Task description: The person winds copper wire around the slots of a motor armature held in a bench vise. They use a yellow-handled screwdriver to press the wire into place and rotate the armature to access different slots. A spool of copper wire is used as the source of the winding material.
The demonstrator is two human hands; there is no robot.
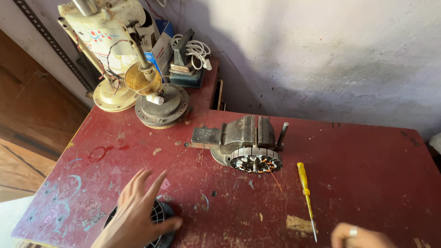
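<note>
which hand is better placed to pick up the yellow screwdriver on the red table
Probably the right hand: it sits low beside the tip of the yellow screwdriver. The left hand is across the red table, spread over a black grille.

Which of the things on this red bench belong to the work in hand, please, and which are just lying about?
In hand:
- left hand over the black grille
- right hand by the yellow screwdriver
- stator at the bench vise

Lying about:
- cream fan body
- round grey motor housing
- white cord on the blue device
</note>
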